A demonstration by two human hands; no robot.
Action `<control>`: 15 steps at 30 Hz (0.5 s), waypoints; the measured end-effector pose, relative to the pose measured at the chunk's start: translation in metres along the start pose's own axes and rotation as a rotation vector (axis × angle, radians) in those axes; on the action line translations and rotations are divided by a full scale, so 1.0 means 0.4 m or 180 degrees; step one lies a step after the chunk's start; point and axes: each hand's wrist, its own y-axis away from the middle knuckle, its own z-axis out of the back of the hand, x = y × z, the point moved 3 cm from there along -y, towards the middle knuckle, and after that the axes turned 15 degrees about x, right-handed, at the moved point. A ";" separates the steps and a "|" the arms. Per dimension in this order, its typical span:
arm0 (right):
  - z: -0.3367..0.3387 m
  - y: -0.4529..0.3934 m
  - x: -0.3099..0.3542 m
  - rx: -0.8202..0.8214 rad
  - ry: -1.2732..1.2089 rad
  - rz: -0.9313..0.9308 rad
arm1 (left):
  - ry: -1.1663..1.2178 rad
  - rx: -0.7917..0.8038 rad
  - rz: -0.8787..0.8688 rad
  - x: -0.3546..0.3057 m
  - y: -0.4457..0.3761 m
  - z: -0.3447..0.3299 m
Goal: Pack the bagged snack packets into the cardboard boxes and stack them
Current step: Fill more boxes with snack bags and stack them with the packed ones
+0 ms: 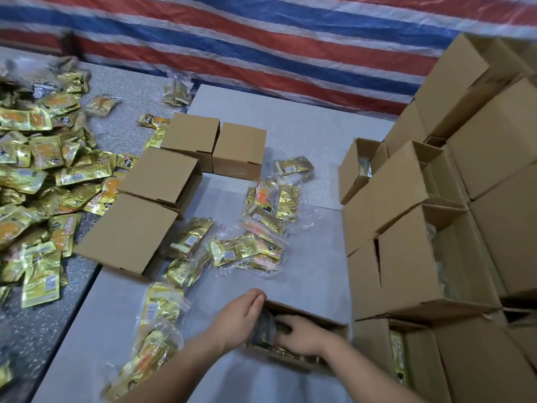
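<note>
Snack packets sealed in clear bags (245,251) lay across the middle of the grey bench (305,135), and we counted about seven such bags, though overlaps blurred the tally. Near the bench's front edge we had both hands in an open cardboard box (316,324). Our left hand (241,315) rested at the box's left wall with fingers fairly straight against a dark bagged bundle (263,330) standing inside. Our right hand (302,334) curled down over that bundle within the box. Four closed boxes (162,175) sat along the bench's left edge. Loose gold packets (37,175) were heaped beyond that edge, too many to count. At the right edge stood a stack of boxes (436,242), several open toward us with bagged packets showing inside; we could not tell the exact number.
</note>
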 end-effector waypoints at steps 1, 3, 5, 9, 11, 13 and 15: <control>0.010 0.013 -0.001 -0.0130 -0.0026 0.0085 | 0.0013 -0.0011 0.0000 -0.002 -0.001 0.002; 0.021 0.031 -0.016 -0.0359 0.0107 0.0050 | 0.0004 -0.0023 -0.0009 -0.004 -0.005 0.008; 0.016 0.028 -0.028 -0.0235 0.0298 -0.0187 | -0.0054 -0.0038 0.0001 -0.008 -0.006 0.007; -0.035 -0.024 0.005 0.0385 0.0227 -0.0321 | -0.0219 -0.0214 0.0092 -0.004 0.004 -0.013; -0.035 -0.033 0.032 0.0335 -0.0054 -0.0288 | -0.0235 -0.0368 0.0128 -0.009 0.011 -0.018; -0.025 -0.022 0.044 0.0384 -0.0050 -0.0321 | -0.0185 -0.0467 0.0171 -0.010 0.012 -0.016; -0.002 -0.010 0.031 0.0390 0.0108 -0.0350 | -0.0200 -0.0442 0.0223 -0.012 0.010 -0.012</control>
